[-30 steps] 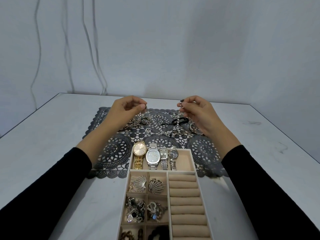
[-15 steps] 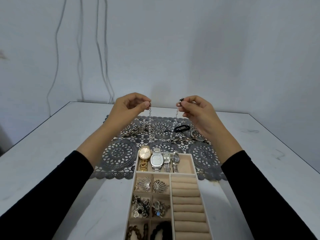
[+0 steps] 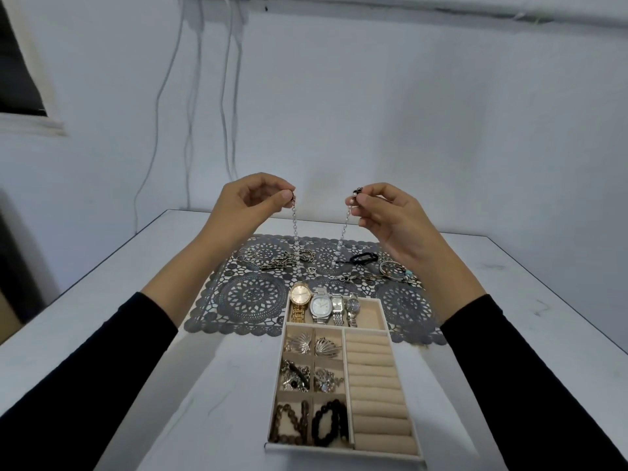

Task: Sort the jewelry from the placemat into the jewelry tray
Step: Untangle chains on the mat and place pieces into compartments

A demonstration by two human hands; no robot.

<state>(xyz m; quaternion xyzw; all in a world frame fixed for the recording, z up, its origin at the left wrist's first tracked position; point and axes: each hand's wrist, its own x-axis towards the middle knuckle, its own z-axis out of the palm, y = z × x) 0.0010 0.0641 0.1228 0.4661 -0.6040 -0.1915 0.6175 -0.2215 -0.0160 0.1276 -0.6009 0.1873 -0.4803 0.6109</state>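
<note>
My left hand (image 3: 244, 205) and right hand (image 3: 390, 215) each pinch one end of the chain (image 3: 295, 229), which hangs below them. Under my grip the mat (image 3: 251, 297) lies on the table (image 3: 102, 334). The tray (image 3: 279, 372) sits nearer me, its far end on the mat, with watches (image 3: 319, 307) in that end.

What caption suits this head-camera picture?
Left hand and right hand hold a chain by its ends over the placemat.

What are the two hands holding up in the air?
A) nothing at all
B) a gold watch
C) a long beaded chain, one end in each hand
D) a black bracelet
C: the left hand and the right hand each pinch one end of the chain, and its middle hangs down over the placemat.
</note>
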